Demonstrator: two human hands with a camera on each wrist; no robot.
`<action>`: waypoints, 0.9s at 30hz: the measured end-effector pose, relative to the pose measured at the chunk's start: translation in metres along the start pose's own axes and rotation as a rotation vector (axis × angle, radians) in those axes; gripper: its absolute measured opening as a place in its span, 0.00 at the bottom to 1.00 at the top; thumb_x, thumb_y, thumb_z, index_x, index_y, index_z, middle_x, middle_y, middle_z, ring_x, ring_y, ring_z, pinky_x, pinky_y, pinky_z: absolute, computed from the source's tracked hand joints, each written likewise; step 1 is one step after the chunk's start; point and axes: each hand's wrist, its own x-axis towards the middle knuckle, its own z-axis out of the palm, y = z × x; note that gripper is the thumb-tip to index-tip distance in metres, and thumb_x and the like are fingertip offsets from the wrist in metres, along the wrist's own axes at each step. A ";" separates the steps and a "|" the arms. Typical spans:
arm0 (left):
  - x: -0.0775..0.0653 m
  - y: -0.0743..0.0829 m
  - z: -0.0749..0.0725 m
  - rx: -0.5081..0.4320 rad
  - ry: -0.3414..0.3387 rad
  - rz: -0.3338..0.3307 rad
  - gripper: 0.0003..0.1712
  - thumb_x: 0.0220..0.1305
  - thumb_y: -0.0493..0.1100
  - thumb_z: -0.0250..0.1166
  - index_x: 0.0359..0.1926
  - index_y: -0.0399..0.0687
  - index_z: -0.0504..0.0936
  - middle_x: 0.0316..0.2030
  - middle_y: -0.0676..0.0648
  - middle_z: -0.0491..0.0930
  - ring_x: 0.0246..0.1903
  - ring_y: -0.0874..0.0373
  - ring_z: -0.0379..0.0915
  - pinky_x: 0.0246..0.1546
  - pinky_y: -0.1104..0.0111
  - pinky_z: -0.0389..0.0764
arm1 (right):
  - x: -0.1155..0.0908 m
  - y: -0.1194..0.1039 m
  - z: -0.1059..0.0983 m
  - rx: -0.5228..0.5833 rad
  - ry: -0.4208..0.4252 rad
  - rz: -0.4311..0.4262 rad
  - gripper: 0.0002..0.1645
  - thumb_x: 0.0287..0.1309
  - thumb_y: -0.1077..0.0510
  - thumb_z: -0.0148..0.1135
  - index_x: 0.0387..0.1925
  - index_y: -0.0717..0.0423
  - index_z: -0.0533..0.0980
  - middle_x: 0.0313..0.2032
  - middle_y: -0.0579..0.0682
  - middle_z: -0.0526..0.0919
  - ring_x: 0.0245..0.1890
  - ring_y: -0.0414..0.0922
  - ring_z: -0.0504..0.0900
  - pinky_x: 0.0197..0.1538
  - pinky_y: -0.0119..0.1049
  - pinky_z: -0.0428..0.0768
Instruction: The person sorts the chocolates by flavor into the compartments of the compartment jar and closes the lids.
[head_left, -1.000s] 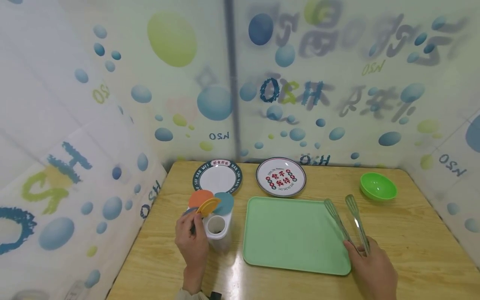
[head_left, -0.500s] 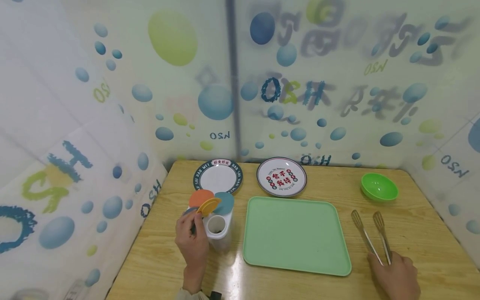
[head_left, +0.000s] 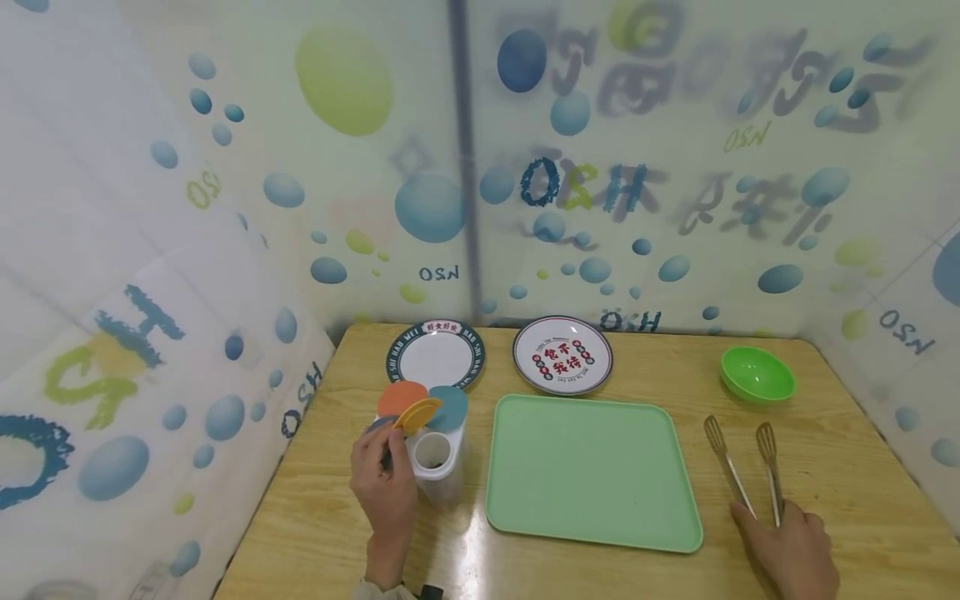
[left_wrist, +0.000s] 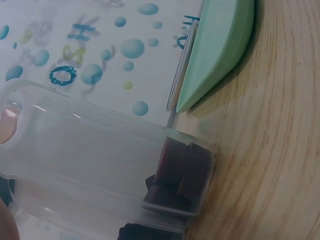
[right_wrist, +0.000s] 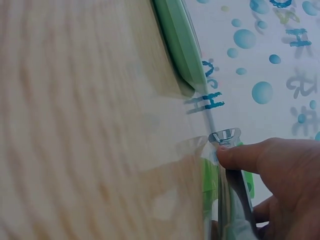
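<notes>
My left hand (head_left: 384, 479) pinches the raised yellow lid (head_left: 417, 414) of a clear container (head_left: 438, 487) with several compartments. Orange (head_left: 402, 397) and blue-green (head_left: 448, 408) lids cover the compartments behind. The uncovered round mouth faces up, and in the left wrist view dark chunks (left_wrist: 180, 172) sit at the container's bottom. To the right of the green tray (head_left: 588, 475), my right hand (head_left: 797, 546) grips metal tongs (head_left: 772, 479) by the handle end. Their slotted tips stand spread apart, pointing away from me. In the right wrist view the thumb lies along the tongs (right_wrist: 232, 190).
Two plates, one dark-rimmed (head_left: 438, 358) and one with red lettering (head_left: 562, 356), stand along the table's back edge. A bright green bowl (head_left: 757, 375) is at the back right. Patterned curtains (head_left: 570, 275) enclose the wooden table (head_left: 840, 450) at the back and sides.
My right hand has carried the tongs right, from over the tray's right edge to beside it. Their tips have spread slightly wider. The left hand and yellow lid stay put.
</notes>
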 end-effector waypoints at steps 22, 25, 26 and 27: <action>-0.004 -0.010 -0.003 -0.166 -0.077 0.063 0.12 0.63 0.24 0.56 0.37 0.31 0.86 0.36 0.35 0.82 0.48 0.45 0.76 0.58 0.75 0.74 | -0.017 -0.033 -0.006 0.205 0.247 -0.189 0.38 0.69 0.38 0.53 0.62 0.67 0.69 0.54 0.69 0.69 0.56 0.65 0.65 0.41 0.61 0.71; -0.003 -0.010 -0.003 -0.159 -0.081 0.066 0.11 0.62 0.24 0.58 0.37 0.32 0.86 0.36 0.35 0.81 0.48 0.46 0.77 0.57 0.75 0.75 | -0.023 -0.052 0.002 0.202 0.228 -0.328 0.31 0.70 0.42 0.56 0.57 0.66 0.73 0.51 0.67 0.73 0.51 0.61 0.70 0.40 0.55 0.73; -0.003 -0.010 -0.003 -0.156 -0.077 0.068 0.11 0.61 0.23 0.59 0.37 0.32 0.86 0.36 0.35 0.81 0.47 0.45 0.77 0.57 0.76 0.76 | -0.025 -0.059 0.007 0.194 0.230 -0.390 0.29 0.69 0.44 0.57 0.55 0.65 0.75 0.49 0.65 0.75 0.48 0.59 0.72 0.39 0.51 0.74; -0.003 -0.010 -0.003 -0.155 -0.074 0.071 0.11 0.60 0.22 0.60 0.37 0.32 0.86 0.36 0.35 0.81 0.47 0.45 0.77 0.57 0.76 0.76 | -0.027 -0.067 0.012 0.199 0.259 -0.463 0.25 0.68 0.47 0.60 0.51 0.65 0.77 0.46 0.64 0.77 0.46 0.56 0.74 0.39 0.48 0.74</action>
